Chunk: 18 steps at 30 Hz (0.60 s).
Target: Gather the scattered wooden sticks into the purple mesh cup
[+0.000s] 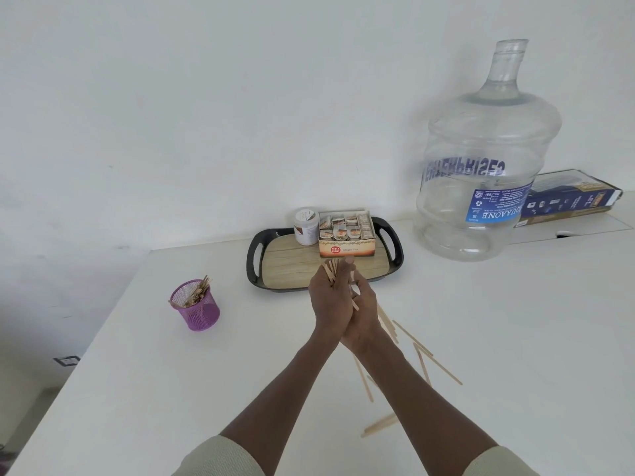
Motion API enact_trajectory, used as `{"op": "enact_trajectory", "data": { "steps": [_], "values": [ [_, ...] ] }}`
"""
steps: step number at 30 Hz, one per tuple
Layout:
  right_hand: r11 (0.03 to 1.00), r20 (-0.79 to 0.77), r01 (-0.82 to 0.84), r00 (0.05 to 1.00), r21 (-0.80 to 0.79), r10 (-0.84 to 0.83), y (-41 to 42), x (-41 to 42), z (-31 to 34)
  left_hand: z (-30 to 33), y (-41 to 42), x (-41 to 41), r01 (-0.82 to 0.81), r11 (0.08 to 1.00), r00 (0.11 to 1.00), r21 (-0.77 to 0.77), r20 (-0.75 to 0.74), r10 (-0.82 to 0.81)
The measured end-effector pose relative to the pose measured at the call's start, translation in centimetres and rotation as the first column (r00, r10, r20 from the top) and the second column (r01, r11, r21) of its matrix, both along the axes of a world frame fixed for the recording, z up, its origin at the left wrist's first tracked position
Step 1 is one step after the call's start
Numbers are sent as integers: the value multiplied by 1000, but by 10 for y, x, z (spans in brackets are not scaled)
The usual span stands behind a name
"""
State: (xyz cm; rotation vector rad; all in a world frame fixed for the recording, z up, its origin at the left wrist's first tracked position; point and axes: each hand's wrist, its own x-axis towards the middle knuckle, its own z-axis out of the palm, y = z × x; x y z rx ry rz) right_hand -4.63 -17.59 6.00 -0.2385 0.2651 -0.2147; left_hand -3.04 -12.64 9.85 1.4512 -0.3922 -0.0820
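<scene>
The purple mesh cup (198, 309) stands on the white table at the left, with several wooden sticks poking out of its top. My left hand (326, 297) and my right hand (362, 310) are pressed together above the table's middle, both closed around a bundle of wooden sticks (332, 267) whose tips stick out at the top. More loose sticks (424, 360) lie scattered on the table to the right of my right forearm, partly hidden by it. The cup is well to the left of both hands.
A black-rimmed tray (256, 266) behind my hands carries a tea-bag box (345, 237) and a white jar (305, 226). A large clear water jug (481, 166) stands at the back right, a dark flat box (570, 197) behind it. The table's left edge drops off beside the cup.
</scene>
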Motion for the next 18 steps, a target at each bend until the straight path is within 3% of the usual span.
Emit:
{"op": "enact_trajectory", "data": {
  "steps": [5,8,12,18],
  "values": [
    [1000,-58,-14,998,17,15,2,-4,-8,2,3,8,-7,1000,1000,7,5,7],
    [999,-18,-4,1000,-34,4,5,-1,-4,-4,3,6,22,998,1000,63,3,-23],
    [993,52,-4,999,-122,10,11,-3,2,-15,4,2,59,982,995,181,-88,-44],
    [970,-56,-102,994,-223,91,12,-6,1,-21,12,4,24,981,981,194,-195,14]
  ]
}}
